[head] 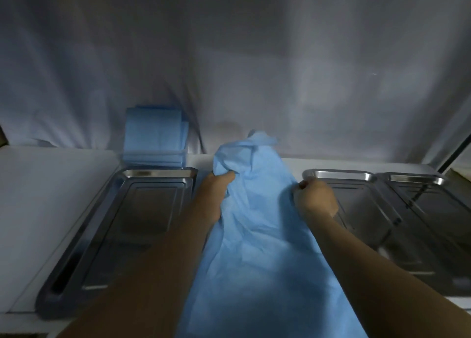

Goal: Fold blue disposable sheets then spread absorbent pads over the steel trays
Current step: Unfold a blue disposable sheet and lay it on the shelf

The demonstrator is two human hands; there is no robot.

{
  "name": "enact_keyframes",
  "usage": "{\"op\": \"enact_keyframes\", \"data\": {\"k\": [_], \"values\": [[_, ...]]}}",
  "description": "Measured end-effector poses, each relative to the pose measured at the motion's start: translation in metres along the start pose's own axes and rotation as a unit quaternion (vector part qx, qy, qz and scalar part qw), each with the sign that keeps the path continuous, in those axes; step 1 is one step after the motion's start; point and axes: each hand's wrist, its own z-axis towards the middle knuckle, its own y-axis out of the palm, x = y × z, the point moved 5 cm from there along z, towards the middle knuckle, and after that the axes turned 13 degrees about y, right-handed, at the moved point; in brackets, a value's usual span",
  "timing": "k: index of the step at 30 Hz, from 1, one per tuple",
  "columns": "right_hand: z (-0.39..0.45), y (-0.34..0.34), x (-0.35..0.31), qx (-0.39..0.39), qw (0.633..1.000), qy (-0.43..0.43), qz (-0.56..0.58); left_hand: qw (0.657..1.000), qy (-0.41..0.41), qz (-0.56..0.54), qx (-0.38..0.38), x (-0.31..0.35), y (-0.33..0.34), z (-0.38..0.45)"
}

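Note:
A crumpled blue disposable sheet (pixel 257 225) runs down the middle of the white counter, from the back wall toward me. My left hand (pixel 216 187) grips a bunched part of its left edge near the far end. My right hand (pixel 314 197) pinches its right edge, level with the left hand. A steel tray (pixel 163 173) lies left of the sheet. Two more steel trays (pixel 341 175) (pixel 418 179) lie side by side on the right. A stack of folded blue sheets or pads (pixel 155 136) leans against the back wall behind the left tray.
A white draped cloth (pixel 254 70) covers the wall behind the counter. The white counter (pixel 43 184) extends to the left of the left tray. A dark rod (pixel 456 154) slants at the far right edge.

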Motion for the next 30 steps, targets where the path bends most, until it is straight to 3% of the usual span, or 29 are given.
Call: {"op": "enact_keyframes", "data": {"k": [2, 4, 6, 8, 14, 20, 26, 30], "values": [[0.000, -0.018, 0.002, 0.077, 0.994, 0.003, 0.083, 0.997, 0.029, 0.014, 0.064, 0.002, -0.010, 0.009], [0.003, -0.026, 0.006, 0.101, 0.991, 0.014, 0.085, 0.980, 0.048, 0.141, 0.131, 0.003, -0.020, 0.016], [0.008, -0.017, 0.009, 0.033, 0.998, 0.026, 0.039, 0.931, 0.035, 0.332, 0.146, 0.005, -0.027, 0.019], [0.013, -0.006, 0.010, -0.032, 0.999, 0.033, 0.028, 0.897, 0.018, 0.424, 0.121, 0.008, -0.026, 0.022], [0.021, 0.011, -0.003, -0.080, 0.996, 0.034, -0.002, 0.855, 0.009, 0.513, 0.075, 0.013, -0.020, 0.037], [0.028, 0.020, -0.013, -0.154, 0.986, 0.064, 0.013, 0.858, -0.012, 0.510, 0.064, 0.009, -0.025, 0.048], [0.026, 0.014, -0.028, -0.201, 0.943, 0.051, 0.262, 0.828, 0.058, 0.557, 0.034, 0.012, -0.023, 0.047], [0.021, 0.005, -0.033, -0.242, 0.903, 0.081, 0.347, 0.800, 0.070, 0.596, -0.014, 0.008, -0.018, 0.047]]}}
